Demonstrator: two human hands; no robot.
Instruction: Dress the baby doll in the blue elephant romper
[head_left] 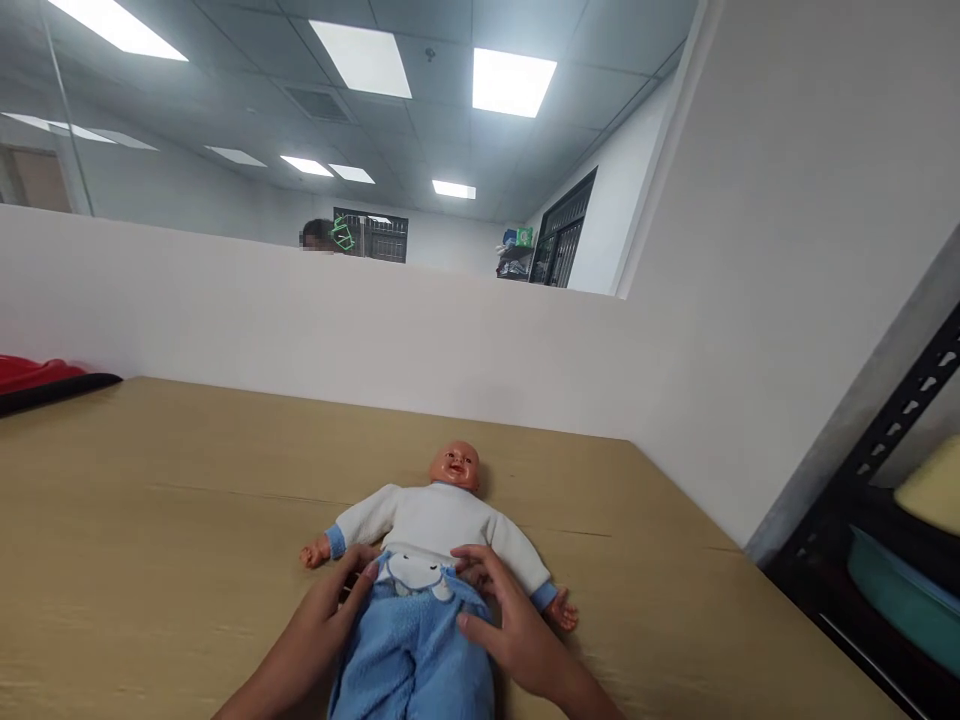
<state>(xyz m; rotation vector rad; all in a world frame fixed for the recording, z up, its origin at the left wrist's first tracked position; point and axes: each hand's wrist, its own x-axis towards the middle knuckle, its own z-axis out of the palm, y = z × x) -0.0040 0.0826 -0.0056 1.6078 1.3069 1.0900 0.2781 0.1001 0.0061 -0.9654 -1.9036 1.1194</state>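
Observation:
A baby doll (pixel 442 520) lies on its back on the wooden table (pixel 165 520), head away from me. It wears a white top with blue cuffs and fluffy blue trousers (pixel 412 650). My left hand (pixel 330 610) rests at the doll's left hip, fingers curled on the trouser waistband. On the other side, my right hand (pixel 502 615) has thumb and fingers closed on the waistband. Both forearms come in from the bottom edge.
A white partition wall (pixel 300 330) runs along the table's far edge; a person's head shows above it. A red and black item (pixel 45 385) lies at the far left. A dark metal shelf (pixel 885 530) with a teal bin and yellow item stands at right.

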